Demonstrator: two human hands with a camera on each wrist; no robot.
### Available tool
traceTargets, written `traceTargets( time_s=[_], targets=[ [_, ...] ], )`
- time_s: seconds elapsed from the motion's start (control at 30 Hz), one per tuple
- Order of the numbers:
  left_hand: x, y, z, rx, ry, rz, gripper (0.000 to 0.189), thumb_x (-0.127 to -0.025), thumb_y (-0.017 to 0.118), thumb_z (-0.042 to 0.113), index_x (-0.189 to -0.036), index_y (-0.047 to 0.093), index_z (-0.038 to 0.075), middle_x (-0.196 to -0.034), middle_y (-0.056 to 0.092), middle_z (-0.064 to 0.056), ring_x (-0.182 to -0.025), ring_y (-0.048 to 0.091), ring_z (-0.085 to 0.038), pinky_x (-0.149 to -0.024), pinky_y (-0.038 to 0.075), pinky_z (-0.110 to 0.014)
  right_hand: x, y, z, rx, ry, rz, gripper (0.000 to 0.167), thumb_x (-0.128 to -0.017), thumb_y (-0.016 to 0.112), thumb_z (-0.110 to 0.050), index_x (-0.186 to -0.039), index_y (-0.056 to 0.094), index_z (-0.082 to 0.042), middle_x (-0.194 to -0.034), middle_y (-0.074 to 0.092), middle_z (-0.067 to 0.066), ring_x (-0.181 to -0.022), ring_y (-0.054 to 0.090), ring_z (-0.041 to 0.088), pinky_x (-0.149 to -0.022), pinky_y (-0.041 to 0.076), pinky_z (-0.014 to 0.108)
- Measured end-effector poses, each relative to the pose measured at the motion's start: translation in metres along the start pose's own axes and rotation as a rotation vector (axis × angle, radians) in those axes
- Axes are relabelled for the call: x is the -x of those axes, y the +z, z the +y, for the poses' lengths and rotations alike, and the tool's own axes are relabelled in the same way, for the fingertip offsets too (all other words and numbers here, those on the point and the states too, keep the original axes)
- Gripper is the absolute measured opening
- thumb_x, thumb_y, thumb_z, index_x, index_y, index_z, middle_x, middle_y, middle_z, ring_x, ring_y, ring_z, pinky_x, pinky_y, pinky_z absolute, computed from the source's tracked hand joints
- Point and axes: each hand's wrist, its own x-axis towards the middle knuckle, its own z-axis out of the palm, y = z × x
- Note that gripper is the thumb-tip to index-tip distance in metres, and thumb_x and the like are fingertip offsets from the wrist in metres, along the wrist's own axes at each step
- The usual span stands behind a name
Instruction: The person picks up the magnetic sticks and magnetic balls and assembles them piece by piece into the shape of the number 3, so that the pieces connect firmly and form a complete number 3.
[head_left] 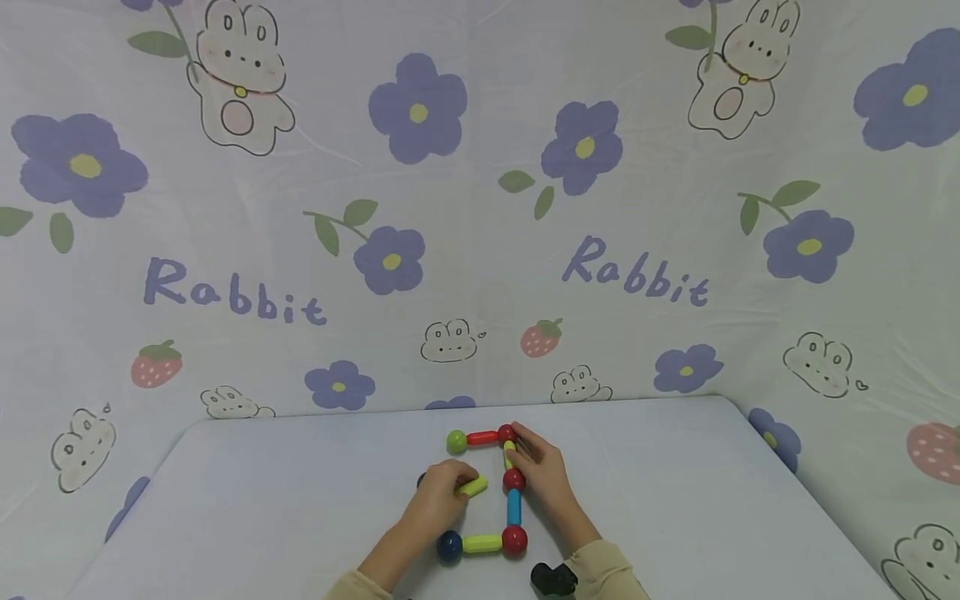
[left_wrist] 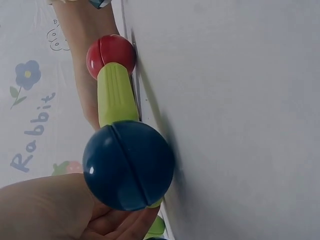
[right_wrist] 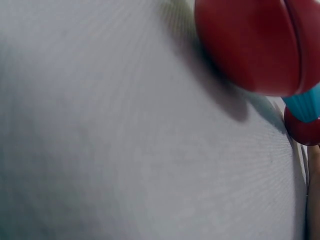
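Note:
A chain of balls and rods lies on the table. It runs from a lime green ball (head_left: 457, 442) through a red rod (head_left: 482, 437) to a far red ball (head_left: 507, 433). A short yellow-green rod, a middle red ball (head_left: 513, 480), a blue rod (head_left: 513, 507) and a near red ball (head_left: 514, 541) follow, then another yellow-green rod (head_left: 482, 544) and a dark blue ball (head_left: 450, 547). My right hand (head_left: 551, 479) grips the short rod and far red ball. Inside the bend, my left hand (head_left: 438, 500) pinches a separate yellow-green rod (head_left: 473, 486); a dark ball (head_left: 422, 480) peeks out behind it.
A black object (head_left: 553, 578) sits beside the right sleeve at the near edge of view. The white table (head_left: 247, 500) meets a printed cloth backdrop (head_left: 465, 208) at its far edge.

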Motion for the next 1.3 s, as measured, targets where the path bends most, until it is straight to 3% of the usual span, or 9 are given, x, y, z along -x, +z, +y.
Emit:
traceTargets(
  time_s=[0.27, 0.57, 0.8, 1.07, 1.3],
  targets=[
    [-0.003, 0.003, -0.002, -0.001, 0.012, 0.006, 0.03, -0.072, 0.066, -0.009, -0.098, 0.066, 0.007, -0.089, 0.062, 0.0, -0.082, 0.056, -0.013, -0.072, 0.048, -0.028, 0.001, 0.0, 0.001, 0.001, -0.003, 0.001, 0.045, -0.085, 0.061, -0.008, -0.128, 0.049, -0.011, -0.132, 0.045, 0.004, -0.119, 0.041, 0.015, -0.087, 0.037, 0.021],
    [-0.011, 0.005, -0.008, 0.031, 0.031, 0.0, 0.033, -0.072, 0.066, -0.009, -0.099, 0.066, 0.01, -0.092, 0.064, 0.003, -0.086, 0.058, -0.011, -0.075, 0.048, -0.027, -0.001, 0.001, 0.002, 0.011, 0.002, 0.005, 0.047, -0.085, 0.061, -0.008, -0.129, 0.047, -0.005, -0.131, 0.045, 0.004, -0.119, 0.041, 0.015, -0.087, 0.037, 0.02],
    [-0.014, 0.004, -0.005, 0.049, 0.101, 0.002, 0.033, -0.073, 0.065, -0.01, -0.099, 0.066, 0.009, -0.095, 0.064, 0.003, -0.09, 0.058, -0.012, -0.077, 0.047, -0.027, -0.002, 0.001, 0.002, -0.006, -0.013, 0.01, 0.046, -0.084, 0.062, -0.006, -0.128, 0.049, -0.007, -0.131, 0.045, 0.006, -0.119, 0.041, 0.016, -0.088, 0.037, 0.021],
    [-0.017, 0.005, -0.003, 0.003, 0.191, -0.008, 0.033, -0.074, 0.066, -0.009, -0.1, 0.066, 0.01, -0.097, 0.063, 0.006, -0.091, 0.057, -0.009, -0.079, 0.046, -0.026, -0.001, 0.0, 0.001, -0.029, -0.034, -0.009, 0.047, -0.084, 0.062, -0.005, -0.128, 0.047, -0.002, -0.132, 0.043, 0.011, -0.12, 0.04, 0.021, -0.088, 0.036, 0.021],
    [-0.017, 0.007, -0.002, -0.047, 0.218, -0.01, 0.033, -0.074, 0.067, -0.008, -0.099, 0.066, 0.013, -0.097, 0.062, 0.009, -0.093, 0.055, -0.008, -0.081, 0.044, -0.025, -0.001, 0.0, 0.002, -0.027, -0.051, -0.019, 0.046, -0.084, 0.062, -0.005, -0.128, 0.047, -0.005, -0.133, 0.042, 0.011, -0.12, 0.04, 0.022, -0.089, 0.035, 0.021]
  ],
)
